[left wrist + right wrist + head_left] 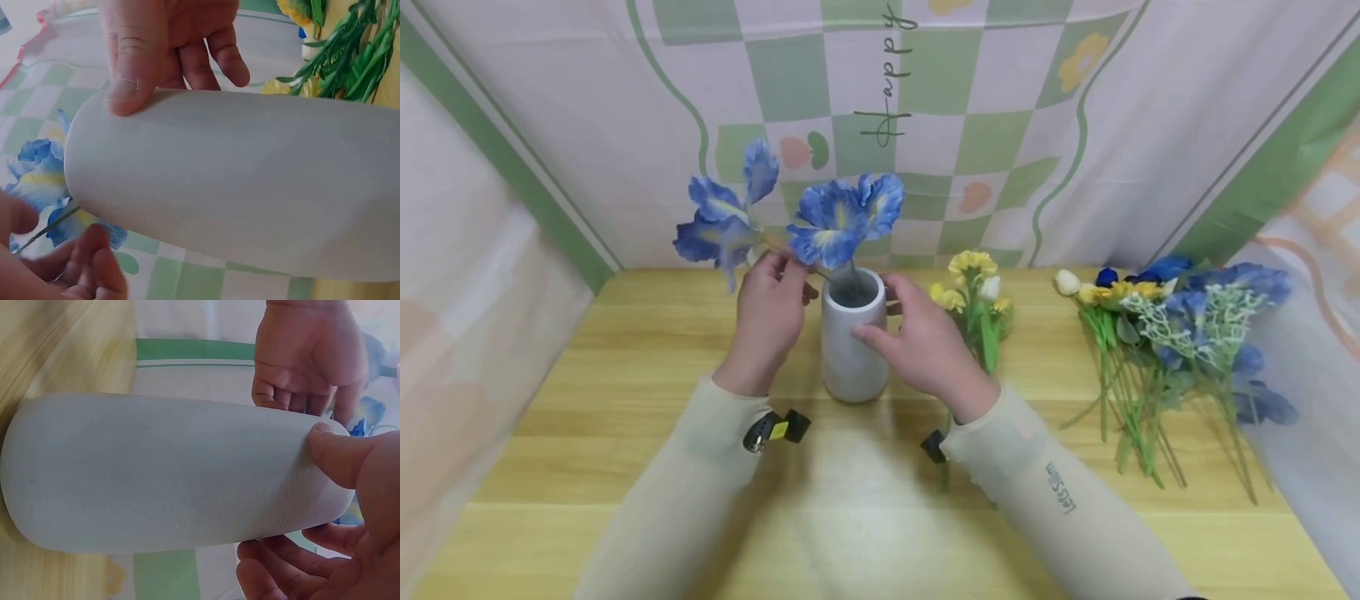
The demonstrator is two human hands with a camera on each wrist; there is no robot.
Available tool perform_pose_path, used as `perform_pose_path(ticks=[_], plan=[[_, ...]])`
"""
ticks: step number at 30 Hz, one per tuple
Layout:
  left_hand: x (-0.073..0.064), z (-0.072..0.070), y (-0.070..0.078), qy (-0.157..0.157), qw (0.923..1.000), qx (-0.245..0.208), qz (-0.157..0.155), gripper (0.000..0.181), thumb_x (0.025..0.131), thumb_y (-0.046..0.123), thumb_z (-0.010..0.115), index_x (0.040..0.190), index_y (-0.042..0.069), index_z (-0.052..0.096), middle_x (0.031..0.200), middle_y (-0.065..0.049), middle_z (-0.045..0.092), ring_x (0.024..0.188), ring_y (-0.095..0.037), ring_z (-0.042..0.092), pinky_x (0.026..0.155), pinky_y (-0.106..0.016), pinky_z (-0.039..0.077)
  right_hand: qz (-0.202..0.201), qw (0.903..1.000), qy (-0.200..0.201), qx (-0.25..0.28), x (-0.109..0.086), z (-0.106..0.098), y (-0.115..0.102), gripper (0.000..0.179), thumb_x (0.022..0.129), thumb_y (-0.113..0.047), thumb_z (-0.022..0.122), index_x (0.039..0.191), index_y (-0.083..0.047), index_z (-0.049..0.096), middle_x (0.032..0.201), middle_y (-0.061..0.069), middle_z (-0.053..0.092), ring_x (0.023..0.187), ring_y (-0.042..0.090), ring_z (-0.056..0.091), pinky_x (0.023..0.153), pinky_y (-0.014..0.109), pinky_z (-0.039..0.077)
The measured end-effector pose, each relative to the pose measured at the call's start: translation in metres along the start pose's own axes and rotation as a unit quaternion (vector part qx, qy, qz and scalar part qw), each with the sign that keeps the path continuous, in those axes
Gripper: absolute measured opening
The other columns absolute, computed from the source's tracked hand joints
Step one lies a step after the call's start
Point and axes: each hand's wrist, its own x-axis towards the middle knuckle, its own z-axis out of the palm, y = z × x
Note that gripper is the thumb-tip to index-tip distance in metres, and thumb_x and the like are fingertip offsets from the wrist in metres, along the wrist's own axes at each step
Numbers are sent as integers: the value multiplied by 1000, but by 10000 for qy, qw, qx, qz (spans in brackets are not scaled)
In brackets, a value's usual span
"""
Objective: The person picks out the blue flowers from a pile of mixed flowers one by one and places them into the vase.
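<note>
A white vase stands upright on the wooden table. My right hand grips it near the rim, thumb on the near side and fingers around the right side, as the right wrist view also shows. Blue iris blooms rise above the vase mouth. Left of them hangs another blue iris bloom, just above my left hand. In the left wrist view a thin green stem runs from the vase rim to the left hand, whose fingers pinch it; the exact contact is partly hidden.
Right of the vase lies a small bunch of yellow and white flowers, partly behind the right forearm. Farther right lies a larger pile of mixed flowers with long green stems. A printed checkered cloth hangs behind the table.
</note>
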Motion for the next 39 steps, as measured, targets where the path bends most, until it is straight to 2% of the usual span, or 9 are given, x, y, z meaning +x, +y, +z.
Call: perform_pose_path(ticks=[3,6,9,11,15,18,21,30,39], plan=[[1,0,-2,438,9962,-667,345,24,105,26,54,107,3,58,94,-15,61,78,-26,61,69,-37,52,-5,10000,41,-25,0,-1,0,67,92,-44,72,145,-14,44,132,3,57,113,23,59,90,44,51],[3,2,-3,690,9937,-624,629,18,99,18,63,96,0,62,84,-14,62,74,-25,61,69,-38,52,-39,10000,61,-32,0,-1,0,67,92,-43,72,145,-14,44,132,3,57,113,23,59,91,45,51],[8,4,-4,470,9933,435,966,19,94,18,70,103,2,67,94,-10,67,89,-22,62,82,-37,51,-81,9999,58,-11,0,-1,0,67,92,-42,71,146,-13,44,133,4,57,114,24,59,92,45,50],[10,4,-5,249,9851,1116,1286,28,91,21,72,111,3,66,104,-10,67,101,-24,60,91,-39,46,-91,9999,67,-15,0,0,-1,66,93,-42,71,146,-13,44,133,4,57,114,24,59,92,45,50],[10,4,-8,197,9765,1382,1641,29,93,20,70,115,2,64,106,-12,65,106,-28,56,96,-43,42,-63,10000,60,-31,0,1,-1,67,93,-43,71,146,-13,44,133,3,57,114,23,59,93,44,50],[8,6,-10,496,9867,748,1355,25,93,18,71,111,2,66,98,-10,66,98,-25,58,91,-39,47,-26,10000,54,-44,1,1,-2,69,93,-41,71,148,-13,42,135,4,56,115,24,59,92,44,51],[7,9,-11,640,9905,572,1070,20,92,15,70,105,0,69,92,-11,67,90,-23,59,85,-38,49,-10,9999,80,-66,1,0,-2,71,93,-39,72,150,-11,40,136,6,56,115,24,59,91,44,51],[10,16,-12,159,9996,208,-85,33,89,27,77,111,2,73,109,-10,71,104,-21,61,96,-36,47,-30,9998,120,-132,-2,4,-2,70,94,-40,70,149,-9,40,135,7,55,116,24,57,95,43,49],[15,18,-14,-219,9974,-620,-295,36,90,24,77,121,8,70,120,-4,68,119,-18,55,103,-36,42,-94,9991,281,-316,-4,7,-2,70,94,-40,69,148,-7,39,135,10,55,116,26,58,96,45,47]])
